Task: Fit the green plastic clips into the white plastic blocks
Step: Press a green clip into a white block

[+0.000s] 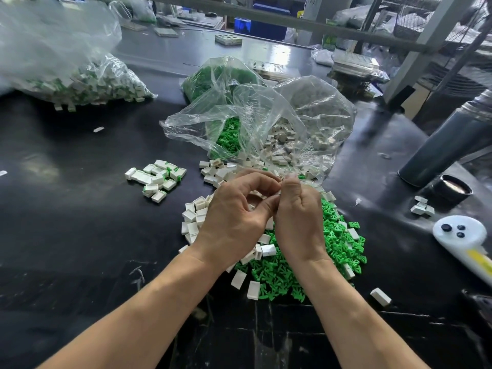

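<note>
My left hand (237, 211) and my right hand (298, 214) meet at the fingertips over the middle of the black table (66, 222). Both have curled fingers pinching one small piece between them; the piece is almost hidden by the fingers, so I cannot tell whether it is a block or a clip. Under my hands lies a heap of green clips (338, 249) on the right and loose white blocks (193, 217) on the left. A small pile of white blocks with green showing (157, 178) lies further left.
An open clear bag (266, 123) with green clips and white blocks lies behind my hands. A large bag of white-and-green pieces (80, 78) sits far left. At right are a grey cylinder (447, 145), a dark cup (455, 189) and a white tool (458, 233).
</note>
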The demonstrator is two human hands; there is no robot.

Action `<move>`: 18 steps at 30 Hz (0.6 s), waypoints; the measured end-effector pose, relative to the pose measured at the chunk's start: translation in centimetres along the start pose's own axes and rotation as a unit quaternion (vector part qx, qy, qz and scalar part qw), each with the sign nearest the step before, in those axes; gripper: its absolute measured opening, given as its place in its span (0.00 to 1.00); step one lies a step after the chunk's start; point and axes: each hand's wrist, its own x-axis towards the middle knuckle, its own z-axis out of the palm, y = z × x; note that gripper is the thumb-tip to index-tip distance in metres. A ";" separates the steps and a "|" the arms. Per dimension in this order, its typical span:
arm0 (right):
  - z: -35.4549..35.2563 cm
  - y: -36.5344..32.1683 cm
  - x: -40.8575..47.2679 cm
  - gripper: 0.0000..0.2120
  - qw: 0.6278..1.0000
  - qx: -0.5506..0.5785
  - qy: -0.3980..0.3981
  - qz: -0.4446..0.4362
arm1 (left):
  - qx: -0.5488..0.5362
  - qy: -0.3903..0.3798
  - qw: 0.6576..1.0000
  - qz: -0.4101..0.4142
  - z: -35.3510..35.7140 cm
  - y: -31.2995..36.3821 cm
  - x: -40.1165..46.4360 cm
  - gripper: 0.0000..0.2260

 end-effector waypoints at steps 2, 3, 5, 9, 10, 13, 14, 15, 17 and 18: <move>0.1 0.1 0.1 0.36 1.000 0.003 0.002 0.003 | 0.001 0.000 1.000 0.001 0.0 0.0 0.0 0.02; 0.1 0.2 0.1 0.36 1.000 0.005 0.003 0.006 | 0.003 0.000 1.000 0.002 0.0 0.0 0.1 0.02; 0.3 0.3 0.1 0.36 1.000 0.001 0.009 0.008 | 0.004 -0.001 1.000 0.002 -0.1 -0.1 0.1 0.03; 0.0 1.0 0.2 0.31 1.000 0.011 0.016 0.009 | -0.006 -0.009 1.000 -0.004 -0.3 -0.3 0.3 0.03; -0.1 1.1 0.2 0.29 0.999 0.022 0.016 0.027 | -0.006 -0.010 1.000 -0.009 -0.4 -0.4 0.4 0.03; -1.2 1.3 0.4 0.27 0.999 0.015 0.012 0.049 | -0.012 -0.005 0.999 -0.032 -0.9 -0.9 0.6 0.02; -1.6 1.3 0.4 0.25 0.999 0.014 0.005 0.037 | -0.013 0.003 0.999 -0.036 -1.0 -1.0 0.7 0.03; -2.0 1.2 0.3 0.21 1.000 0.016 -0.006 0.025 | -0.013 0.011 0.999 -0.035 -1.2 -1.1 0.8 0.03; -2.5 1.0 0.3 0.13 0.999 0.008 -0.033 -0.001 | -0.014 0.016 0.999 -0.026 -1.5 -1.1 0.8 0.03; -2.6 1.0 0.3 0.09 0.999 -0.002 -0.045 -0.013 | -0.015 0.014 1.000 -0.022 -1.6 -1.1 0.9 0.03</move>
